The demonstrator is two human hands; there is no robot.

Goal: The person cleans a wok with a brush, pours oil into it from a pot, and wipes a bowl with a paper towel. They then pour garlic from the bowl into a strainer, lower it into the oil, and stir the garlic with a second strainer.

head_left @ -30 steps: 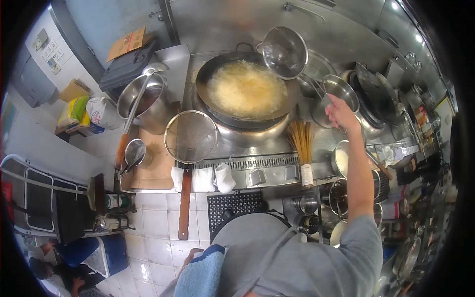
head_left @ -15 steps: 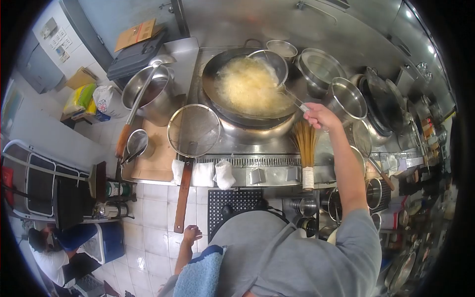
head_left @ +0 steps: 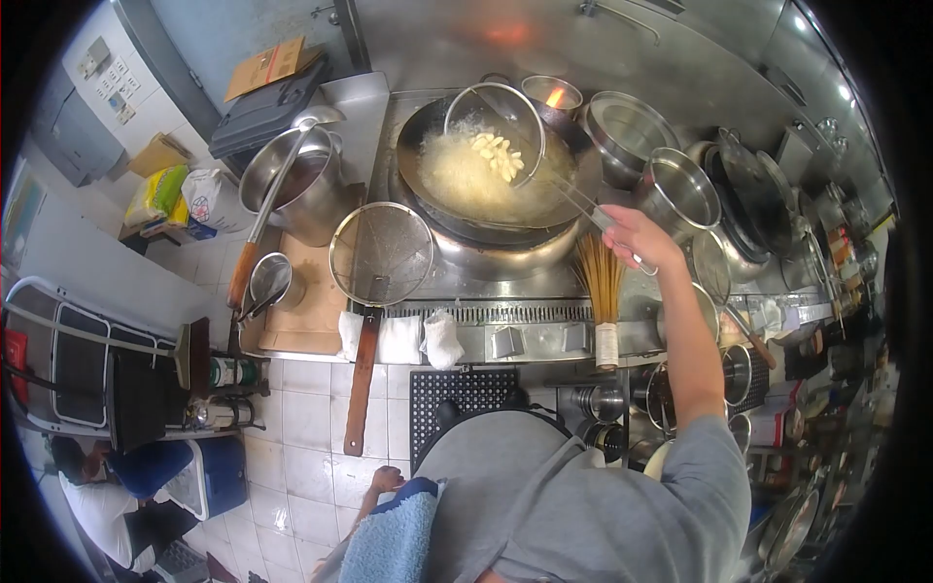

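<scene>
My right hand point(head_left: 632, 236) is closed around the handle of a wire strainer point(head_left: 515, 109). Its round basket is tilted over the wok point(head_left: 418, 185), with several pale, chunky food pieces point(head_left: 497, 155) at its lower edge. Pale, bubbling liquid point(head_left: 462, 180) fills the wok and steam rises from it. Low at my side, close to a blue towel point(head_left: 394, 534), hangs my left hand point(head_left: 387, 478). Its fingers look loosely curled, with nothing visible in them.
A second strainer point(head_left: 381, 255) with a wooden handle juts over the counter's front edge. A bamboo brush point(head_left: 598, 282) lies below my right forearm. Pots point(head_left: 680, 189) stand right of the wok, and a ladle point(head_left: 282, 194) rests across another pot. Another person point(head_left: 102, 500) sits at lower left.
The strainer basket has risen and tilted above the liquid, bringing pale pieces into sight. Bubbling and froth have lessened. My left hand has dropped slightly, and an orange glow appears behind the wok.
</scene>
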